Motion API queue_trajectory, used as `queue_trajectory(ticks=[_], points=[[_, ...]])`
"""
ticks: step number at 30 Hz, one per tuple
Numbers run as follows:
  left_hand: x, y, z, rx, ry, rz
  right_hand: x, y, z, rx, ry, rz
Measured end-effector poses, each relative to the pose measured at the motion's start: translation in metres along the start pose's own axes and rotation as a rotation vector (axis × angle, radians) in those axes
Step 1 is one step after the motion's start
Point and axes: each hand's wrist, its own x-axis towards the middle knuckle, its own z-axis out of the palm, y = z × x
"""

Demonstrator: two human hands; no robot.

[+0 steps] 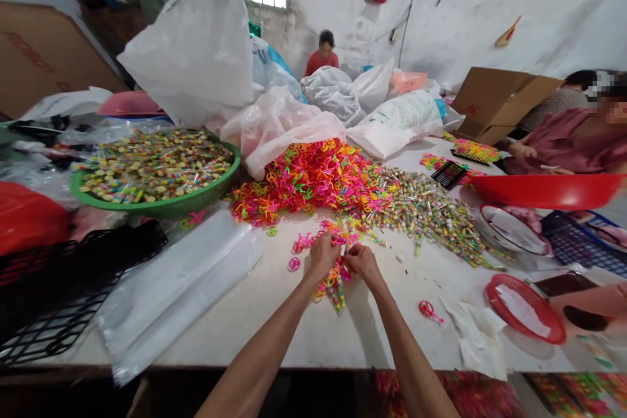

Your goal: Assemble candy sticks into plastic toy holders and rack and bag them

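My left hand [322, 255] and my right hand [361, 261] meet over the white table [274, 320], both with fingers closed. Between and below them hangs a small bunch of colourful candy sticks [334, 289], gripped by both hands, with small neon plastic rings among them. Just beyond my fingers lies a heap of neon pink, orange and yellow plastic rings [308, 179]. To its right spreads a pile of small wrapped candies [426, 209]. A loose pink ring [294, 264] lies left of my left hand.
A green basin [166, 206] full of candies stands at the left. Clear plastic bags [171, 290] and a black mesh tray [63, 300] lie front left. Red basket lids [526, 307] and a red basin [543, 189] are at the right. Other people sit behind and at the right.
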Motion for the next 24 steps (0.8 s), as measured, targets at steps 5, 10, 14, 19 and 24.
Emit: queue_trajectory(ticks=[5, 10, 14, 19, 24], points=[[-0.004, 0.004, -0.025, -0.353, -0.034, -0.071, -0.022, -0.004, -0.012, 0.309, 0.062, 0.016], [-0.039, 0.013, -0.056, -0.599, -0.256, -0.138, -0.052, -0.025, -0.021, 0.866, -0.24, 0.022], [-0.065, 0.019, -0.065, -0.831, -0.357, -0.239, -0.071, -0.03, -0.016, 0.988, -0.466, 0.1], [-0.079, 0.02, -0.066, -0.919, -0.379, -0.315, -0.08, -0.02, -0.014, 1.025, -0.536, 0.128], [-0.084, 0.016, -0.064, -0.948, -0.411, -0.342, -0.084, -0.013, -0.015, 1.042, -0.579, 0.102]])
